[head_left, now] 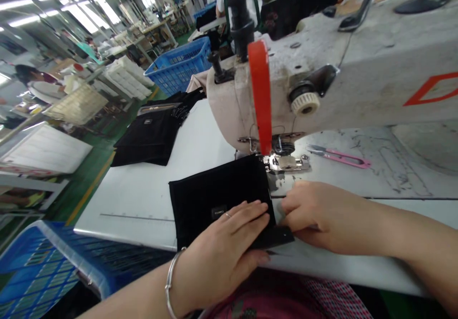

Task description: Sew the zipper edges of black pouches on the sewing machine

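on black cloth [200, 190] — seemingly lettered label [219, 212]

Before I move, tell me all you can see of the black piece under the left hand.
The black piece looks like soft cloth, roughly rectangular, with a small label on its face. It lies flat on the white tabletop, its far right corner by the sewing machine's presser foot. A dark strip juts from its near right corner. The left hand rests across it, hiding part; the right hand is curled beside its right edge, contact unclear.
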Motion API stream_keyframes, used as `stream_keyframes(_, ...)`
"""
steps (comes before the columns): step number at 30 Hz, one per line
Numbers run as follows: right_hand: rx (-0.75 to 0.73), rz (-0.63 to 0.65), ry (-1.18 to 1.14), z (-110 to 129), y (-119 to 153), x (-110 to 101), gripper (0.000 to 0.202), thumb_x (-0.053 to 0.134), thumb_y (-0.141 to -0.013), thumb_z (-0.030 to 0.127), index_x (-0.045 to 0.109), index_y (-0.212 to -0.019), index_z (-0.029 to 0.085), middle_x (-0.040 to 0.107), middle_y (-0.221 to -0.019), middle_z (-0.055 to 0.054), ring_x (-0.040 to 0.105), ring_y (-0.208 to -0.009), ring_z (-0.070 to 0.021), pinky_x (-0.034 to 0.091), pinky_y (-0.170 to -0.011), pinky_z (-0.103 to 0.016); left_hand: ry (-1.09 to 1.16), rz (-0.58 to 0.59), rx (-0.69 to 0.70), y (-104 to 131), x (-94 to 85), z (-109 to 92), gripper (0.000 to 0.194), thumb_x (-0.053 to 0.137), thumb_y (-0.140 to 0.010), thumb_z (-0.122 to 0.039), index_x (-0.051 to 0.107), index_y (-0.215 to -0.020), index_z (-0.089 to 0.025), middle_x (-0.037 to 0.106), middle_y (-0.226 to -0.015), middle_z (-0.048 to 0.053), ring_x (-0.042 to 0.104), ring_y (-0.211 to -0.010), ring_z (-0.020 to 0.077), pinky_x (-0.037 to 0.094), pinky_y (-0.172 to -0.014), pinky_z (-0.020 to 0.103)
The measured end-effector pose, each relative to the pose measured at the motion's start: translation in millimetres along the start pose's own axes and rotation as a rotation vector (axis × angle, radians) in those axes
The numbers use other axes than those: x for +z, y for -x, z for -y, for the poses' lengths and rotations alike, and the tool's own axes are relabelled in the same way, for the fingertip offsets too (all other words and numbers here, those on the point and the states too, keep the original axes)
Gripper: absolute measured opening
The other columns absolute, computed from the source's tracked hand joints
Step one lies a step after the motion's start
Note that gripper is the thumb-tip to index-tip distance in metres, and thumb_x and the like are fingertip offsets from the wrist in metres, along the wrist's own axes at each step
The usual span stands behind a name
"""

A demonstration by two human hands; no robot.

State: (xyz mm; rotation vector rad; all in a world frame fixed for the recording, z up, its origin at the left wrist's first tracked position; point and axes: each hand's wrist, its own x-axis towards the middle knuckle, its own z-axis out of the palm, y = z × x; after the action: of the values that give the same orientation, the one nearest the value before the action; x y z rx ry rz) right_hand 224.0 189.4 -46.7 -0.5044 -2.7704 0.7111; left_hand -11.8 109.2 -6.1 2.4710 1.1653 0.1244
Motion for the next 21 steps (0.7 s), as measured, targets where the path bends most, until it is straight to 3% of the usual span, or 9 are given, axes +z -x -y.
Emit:
stream_keyframes(3,0.001,0.115,-0.071,5.5,0.4,0.7,0.021,0.061,-0.081,0.013,0.063,-0.062,0.023,0.064,-0.069,0.005,0.059,-0.069,-0.0136,0.039,-0.069,-0.032,0.029,-0.049,-0.097,5.9,14.0,-15.5,0.047,0.049,-0.096,-0.031,0.045,-0.139,-0.014,0.045,-0.148,0.008,0.038,-0.14,0.0182,0.035,-0.117,0.038)
stream_keyframes(7,0.014,0.106,-0.075,10.7,2.3,-5.1,0.025,0.059,-0.079,0.008,0.06,-0.057,0.021,0.062,-0.065,0.005,0.056,-0.067,-0.0125,0.04,-0.073,-0.033,-0.059,-0.106,-0.079,3.6,34.9,-19.9,0.05,0.053,-0.093,-0.031,0.046,-0.138,-0.009,0.046,-0.146,0.012,0.037,-0.14,0.0246,0.035,-0.117,0.047)
stream_keyframes(10,0.045,0.011,-0.088,10.7,3.2,-7.3,0.022,0.056,-0.077,0.006,0.063,-0.062,0.021,0.064,-0.073,0.003,0.057,-0.072,-0.013,0.044,-0.072,-0.031,-0.129,-0.151,-0.023,2.6,43.9,-16.3,0.052,0.056,-0.092,-0.033,0.047,-0.137,-0.008,0.049,-0.143,0.013,0.041,-0.137,0.0266,0.038,-0.116,0.047)
stream_keyframes(14,0.068,-0.234,0.026,3.2,0.4,0.3,0.029,0.052,-0.083,0.008,0.07,-0.1,0.021,0.066,-0.111,-0.006,0.061,-0.099,-0.0197,0.05,-0.087,-0.037,-0.119,-0.243,0.021,0.4,46.4,-5.7,0.045,0.055,-0.092,-0.035,0.054,-0.13,-0.011,0.057,-0.136,0.012,0.046,-0.133,0.0248,0.039,-0.116,0.042)
stream_keyframes(16,0.054,-0.26,0.086,-1.1,-1.4,6.0,0.033,0.051,-0.085,0.009,0.068,-0.111,0.021,0.066,-0.115,-0.007,0.06,-0.104,-0.0223,0.05,-0.092,-0.042,-0.101,-0.266,0.039,-2.7,45.3,1.7,0.043,0.055,-0.092,-0.034,0.056,-0.128,-0.011,0.059,-0.133,0.011,0.047,-0.132,0.0238,0.039,-0.116,0.041)
stream_keyframes(21,0.052,-0.247,0.117,-6.2,-3.5,12.0,0.032,0.052,-0.085,0.009,0.07,-0.109,0.022,0.067,-0.113,-0.008,0.062,-0.101,-0.024,0.054,-0.087,-0.045,-0.073,-0.309,0.103,-16.4,39.8,23.7,0.036,0.056,-0.091,-0.029,0.059,-0.122,-0.011,0.062,-0.128,0.011,0.051,-0.128,0.0216,0.042,-0.113,0.039)
